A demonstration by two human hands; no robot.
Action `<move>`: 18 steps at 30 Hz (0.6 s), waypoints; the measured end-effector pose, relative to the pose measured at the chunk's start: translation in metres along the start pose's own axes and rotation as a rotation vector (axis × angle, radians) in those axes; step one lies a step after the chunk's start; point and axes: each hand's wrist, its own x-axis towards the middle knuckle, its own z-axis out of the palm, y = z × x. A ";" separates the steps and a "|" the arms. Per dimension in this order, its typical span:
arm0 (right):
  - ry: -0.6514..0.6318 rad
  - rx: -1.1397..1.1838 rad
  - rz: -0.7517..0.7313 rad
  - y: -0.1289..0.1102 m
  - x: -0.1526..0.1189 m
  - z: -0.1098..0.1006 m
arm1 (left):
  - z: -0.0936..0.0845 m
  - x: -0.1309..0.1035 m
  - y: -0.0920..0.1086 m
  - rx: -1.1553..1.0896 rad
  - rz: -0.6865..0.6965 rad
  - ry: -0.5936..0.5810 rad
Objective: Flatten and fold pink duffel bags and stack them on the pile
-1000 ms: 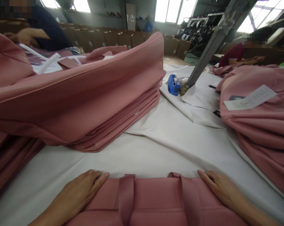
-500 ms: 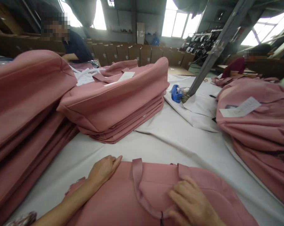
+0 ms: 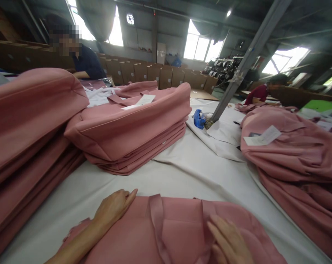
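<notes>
A pink bag [image 3: 179,212] lies flat at the near edge of the white-covered table, its strap [image 3: 157,227] looped across the top side. At the bag's far left edge is my left hand [image 3: 113,207], its thumb stretched out along the edge and the other fingers curled out of sight. My right hand [image 3: 228,238] rests over the right part of the bag beside the second strap end, fingers extended and somewhat apart, with nothing visible in it.
Stacks of pink bags stand at the left [image 3: 31,121], centre [image 3: 133,135] and right [image 3: 287,146]. A metal post [image 3: 234,80] rises behind a blue object [image 3: 199,119]. Two people [image 3: 87,60] [image 3: 258,94] are farther back, near cardboard boxes [image 3: 166,77].
The view has tilted up and shifted slightly right. My right hand has drawn off the strap's lower loop, its fingers now straighter. My left hand keeps its place on the bag's edge.
</notes>
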 end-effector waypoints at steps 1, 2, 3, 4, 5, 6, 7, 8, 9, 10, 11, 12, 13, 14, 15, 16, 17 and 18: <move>-0.011 -0.101 0.061 0.016 -0.003 0.000 | 0.000 0.000 0.000 -0.005 0.000 0.000; -0.027 -0.197 0.115 0.029 -0.007 0.002 | 0.000 0.000 0.000 -0.007 -0.001 -0.002; -0.045 -0.271 0.153 0.039 -0.013 0.005 | 0.000 0.000 0.000 -0.007 -0.004 -0.005; -0.059 -0.320 0.177 0.047 -0.021 0.011 | 0.001 0.000 0.000 -0.006 -0.006 -0.008; -0.070 -0.344 0.188 0.051 -0.028 0.017 | 0.001 0.000 -0.001 -0.003 -0.010 -0.011; -0.080 -0.349 0.192 0.052 -0.035 0.024 | 0.001 0.001 -0.001 0.001 -0.016 -0.010; -0.091 -0.342 0.201 0.051 -0.041 0.030 | 0.002 0.002 0.000 0.004 -0.022 -0.008; -0.107 -0.334 0.225 0.048 -0.045 0.035 | 0.001 0.003 0.000 0.004 -0.028 -0.002; -0.129 -0.329 0.264 0.045 -0.047 0.039 | 0.001 0.004 0.001 0.004 -0.032 0.003; -0.157 -0.326 0.304 0.041 -0.048 0.041 | 0.001 0.004 0.001 0.004 -0.034 0.004; -0.188 -0.324 0.340 0.038 -0.046 0.042 | 0.001 0.004 0.002 0.005 -0.037 0.003; -0.217 -0.323 0.372 0.036 -0.045 0.042 | 0.002 0.004 0.001 0.002 -0.037 0.007; -0.243 -0.323 0.394 0.035 -0.042 0.041 | 0.002 0.003 0.001 -0.002 -0.037 0.018; -0.260 -0.326 0.412 0.034 -0.041 0.041 | 0.002 0.003 0.000 -0.008 -0.034 0.040; -0.268 -0.330 0.424 0.034 -0.039 0.040 | 0.002 0.003 -0.001 -0.016 -0.027 0.071; -0.270 -0.333 0.431 0.035 -0.039 0.039 | 0.000 0.004 -0.001 -0.027 -0.017 0.110; -0.267 -0.339 0.436 0.035 -0.039 0.038 | -0.005 0.005 0.001 -0.044 0.002 0.148; -0.263 -0.343 0.435 0.036 -0.039 0.037 | -0.011 0.006 0.007 -0.065 0.029 0.183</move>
